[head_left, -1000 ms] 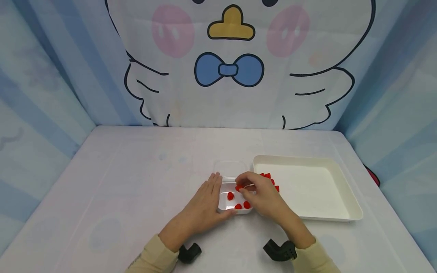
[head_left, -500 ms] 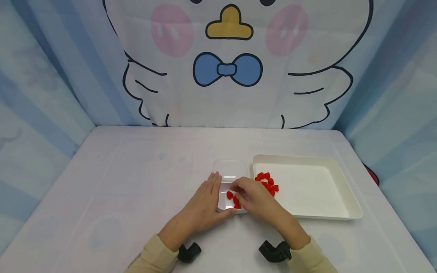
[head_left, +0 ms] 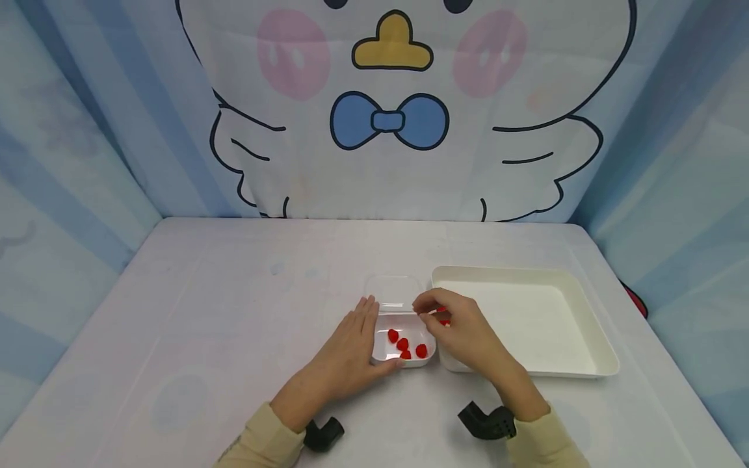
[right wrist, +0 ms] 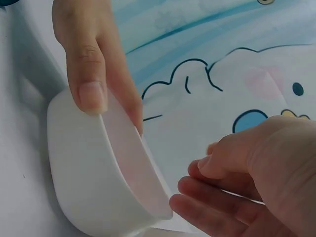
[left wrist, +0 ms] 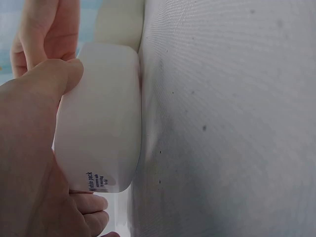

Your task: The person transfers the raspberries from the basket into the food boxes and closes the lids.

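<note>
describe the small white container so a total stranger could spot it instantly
On the pale table, find the large cream tray at right. Just left of it sits a small white container, the left hand against its side. It is far smaller than the tray, carries printed lettering, and four red pieces show inside.

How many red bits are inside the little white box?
4: the far-left red bit, the middle red bit, the nearest red bit beside the left hand, and the rightmost red bit. That hand could be hiding more.
</note>
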`<state>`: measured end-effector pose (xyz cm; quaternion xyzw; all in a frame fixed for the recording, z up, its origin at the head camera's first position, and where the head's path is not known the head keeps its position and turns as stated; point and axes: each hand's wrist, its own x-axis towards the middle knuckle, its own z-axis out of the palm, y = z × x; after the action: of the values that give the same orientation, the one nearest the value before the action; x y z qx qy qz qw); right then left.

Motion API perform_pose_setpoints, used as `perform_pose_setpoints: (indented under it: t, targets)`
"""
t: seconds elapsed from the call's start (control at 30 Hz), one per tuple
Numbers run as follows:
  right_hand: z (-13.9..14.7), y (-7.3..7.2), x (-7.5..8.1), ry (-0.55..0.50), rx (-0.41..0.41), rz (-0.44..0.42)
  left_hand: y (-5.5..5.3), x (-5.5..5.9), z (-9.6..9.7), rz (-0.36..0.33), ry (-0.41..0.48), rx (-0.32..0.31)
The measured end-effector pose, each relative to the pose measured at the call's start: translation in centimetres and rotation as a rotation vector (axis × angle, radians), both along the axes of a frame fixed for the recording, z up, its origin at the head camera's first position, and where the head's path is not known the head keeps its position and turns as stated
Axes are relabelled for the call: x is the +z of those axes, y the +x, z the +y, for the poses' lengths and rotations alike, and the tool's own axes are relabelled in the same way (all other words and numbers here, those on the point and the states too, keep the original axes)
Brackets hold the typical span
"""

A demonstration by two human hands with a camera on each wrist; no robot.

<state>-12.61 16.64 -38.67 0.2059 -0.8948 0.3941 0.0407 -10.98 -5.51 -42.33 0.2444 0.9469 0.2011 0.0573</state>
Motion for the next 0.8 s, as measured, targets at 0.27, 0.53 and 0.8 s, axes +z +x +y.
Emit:
perform_pose_setpoints:
  t: [0.27, 0.53, 0.8]
  targets:
    - [1.6, -0.5, 0.6, -0.020, -0.069, 0.003, -0.1, 0.2, 0.2, -0.027, 0.004, 0.018]
    - [3.1, -0.8, 0.5, -0.005, -0.168, -0.065, 0.0, 0.2, 0.2, -0.066, -0.001, 0.029]
    - [4.5, -1.4, 0.3, 0.016, -0.224, -0.126, 0.0, -0.1, 0.1, -0.042, -0.006, 0.024]
